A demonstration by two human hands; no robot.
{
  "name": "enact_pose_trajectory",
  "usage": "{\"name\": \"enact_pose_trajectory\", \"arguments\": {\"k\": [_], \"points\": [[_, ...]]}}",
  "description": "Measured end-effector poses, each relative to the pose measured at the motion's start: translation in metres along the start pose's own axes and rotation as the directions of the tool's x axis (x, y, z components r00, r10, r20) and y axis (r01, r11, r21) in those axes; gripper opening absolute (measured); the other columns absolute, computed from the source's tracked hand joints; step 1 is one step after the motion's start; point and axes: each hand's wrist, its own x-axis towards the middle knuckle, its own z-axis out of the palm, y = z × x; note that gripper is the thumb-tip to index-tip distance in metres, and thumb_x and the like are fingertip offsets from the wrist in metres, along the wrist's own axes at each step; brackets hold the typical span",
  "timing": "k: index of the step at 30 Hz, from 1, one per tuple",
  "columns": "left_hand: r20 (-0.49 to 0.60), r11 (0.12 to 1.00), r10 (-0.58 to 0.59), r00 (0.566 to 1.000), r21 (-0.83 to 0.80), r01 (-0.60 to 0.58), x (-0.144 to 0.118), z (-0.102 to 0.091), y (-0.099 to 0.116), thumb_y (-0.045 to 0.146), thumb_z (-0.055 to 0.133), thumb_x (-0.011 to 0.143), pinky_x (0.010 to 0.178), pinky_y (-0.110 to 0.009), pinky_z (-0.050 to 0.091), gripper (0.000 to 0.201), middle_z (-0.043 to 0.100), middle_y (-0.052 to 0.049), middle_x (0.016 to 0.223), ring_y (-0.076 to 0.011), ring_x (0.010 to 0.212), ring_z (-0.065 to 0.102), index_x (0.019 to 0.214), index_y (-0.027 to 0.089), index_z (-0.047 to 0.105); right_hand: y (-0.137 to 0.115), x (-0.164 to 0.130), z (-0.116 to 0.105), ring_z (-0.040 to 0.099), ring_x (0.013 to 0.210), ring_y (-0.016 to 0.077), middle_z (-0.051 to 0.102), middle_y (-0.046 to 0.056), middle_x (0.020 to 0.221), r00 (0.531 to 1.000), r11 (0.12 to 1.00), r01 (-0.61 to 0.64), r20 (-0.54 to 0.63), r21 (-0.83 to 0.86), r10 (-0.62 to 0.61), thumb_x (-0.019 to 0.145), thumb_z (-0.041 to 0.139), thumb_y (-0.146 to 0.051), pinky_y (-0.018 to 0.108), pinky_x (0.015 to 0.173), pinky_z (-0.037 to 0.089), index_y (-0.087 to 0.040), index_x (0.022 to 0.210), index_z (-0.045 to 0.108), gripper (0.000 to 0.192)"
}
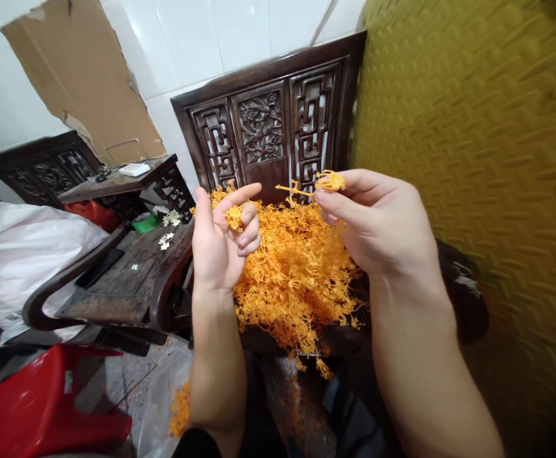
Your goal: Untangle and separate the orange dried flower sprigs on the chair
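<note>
Orange plastic flower pieces lie in one large tangled heap (297,273) on the seat of the dark carved wooden chair (268,121), spilling over its front edge. Left of the heap, one red plastic stool (39,407) stands on the floor, and one white bag (15,254) bulges beside a second dark wooden chair (116,280). The left hand (223,238) is curled, fingers pinching one small orange floret (234,217) above the heap's left edge. The right hand (378,222) pinches one orange sprig with a thin stem (323,183) between thumb and fingertips, held up before the chair's carved back. No writing can be read.
</note>
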Motion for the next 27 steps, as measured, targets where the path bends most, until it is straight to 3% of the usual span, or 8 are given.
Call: {"name": "enact_pose_trajectory", "arguments": {"k": [4,8,11,18,21,23,25,27], "points": [[-0.083,0.942,0.242,0.967,0.257,-0.214,-0.007,-0.003,-0.003,0.077,0.058,0.093,0.049,-0.029,0.042,0.059,0.066,-0.004,0.072,-0.0126,0.056,0.056,0.093,0.022,0.079,-0.006,-0.005,0.000,0.069,0.075,0.0160,0.080,0.003,0.086,0.971,0.980,-0.035,0.227,-0.197,0.080,0.077,0.089,-0.034,0.031,0.070,0.054,-0.021,0.087,0.082,0.017],[0.190,0.749,0.308,0.932,0.556,-0.361,-0.018,0.001,0.001,0.052,0.081,0.088,0.080,-0.032,0.054,0.032,0.080,-0.005,0.101,-0.0185,0.088,0.071,0.105,0.024,0.080,-0.008,-0.009,0.006,0.069,0.073,0.0185,0.079,0.004,0.080,0.922,0.919,0.097,0.381,-0.383,0.062,0.082,0.085,-0.041,0.033,0.070,0.053,-0.020,0.081,0.083,0.021],[0.219,0.702,0.307,0.926,0.606,-0.375,-0.020,0.004,0.003,0.044,0.076,0.094,0.082,-0.031,0.053,0.022,0.079,-0.002,0.093,-0.0172,0.084,0.070,0.095,0.023,0.077,-0.008,-0.011,0.008,0.069,0.073,0.0193,0.079,0.004,0.081,0.920,0.899,0.154,0.391,-0.411,0.022,0.087,0.081,-0.042,0.033,0.067,0.052,-0.021,0.083,0.083,0.021],[0.239,0.681,0.345,0.908,0.601,-0.418,-0.014,0.003,-0.005,0.043,0.070,0.100,0.073,-0.029,0.048,0.029,0.070,0.001,0.079,-0.0142,0.073,0.062,0.081,0.021,0.064,-0.010,-0.013,0.008,0.055,0.057,0.0134,0.073,0.002,0.070,0.901,0.887,0.085,0.415,-0.454,0.126,0.089,0.077,-0.049,0.030,0.052,0.039,-0.020,0.087,0.082,0.029],[0.088,0.690,0.435,0.896,0.606,-0.395,-0.010,-0.010,-0.005,0.046,0.070,0.099,0.070,-0.030,0.046,0.029,0.066,0.000,0.078,-0.0145,0.071,0.059,0.083,0.023,0.064,-0.011,-0.011,0.000,0.053,0.054,0.0126,0.070,0.002,0.065,0.899,0.867,0.051,0.401,-0.496,0.176,0.086,0.079,-0.045,0.029,0.051,0.038,-0.020,0.077,0.080,0.026],[-0.132,0.768,0.493,0.860,0.529,-0.360,-0.009,-0.021,-0.002,0.050,0.070,0.098,0.061,-0.030,0.041,0.032,0.059,0.001,0.072,-0.0135,0.064,0.052,0.081,0.024,0.061,-0.011,-0.008,-0.010,0.055,0.055,0.0131,0.072,0.002,0.064,0.913,0.851,0.012,0.353,-0.525,0.206,0.082,0.082,-0.045,0.029,0.052,0.039,-0.019,0.074,0.080,0.027],[-0.293,0.862,0.468,0.834,0.360,-0.357,-0.008,-0.029,0.002,0.054,0.070,0.098,0.053,-0.029,0.034,0.037,0.054,0.002,0.071,-0.0116,0.058,0.045,0.080,0.024,0.055,-0.012,-0.006,-0.020,0.058,0.059,0.0139,0.074,0.003,0.069,0.940,0.868,-0.027,0.283,-0.496,0.191,0.078,0.085,-0.045,0.030,0.054,0.042,-0.019,0.076,0.081,0.026],[-0.309,0.908,0.413,0.857,0.217,-0.359,-0.009,-0.028,0.003,0.054,0.068,0.099,0.049,-0.029,0.028,0.038,0.061,0.001,0.079,-0.0098,0.055,0.044,0.082,0.024,0.051,-0.013,-0.004,-0.024,0.060,0.063,0.0136,0.076,0.004,0.076,0.969,0.910,-0.026,0.214,-0.414,0.125,0.079,0.086,-0.042,0.029,0.057,0.044,-0.020,0.080,0.082,0.022]]}}
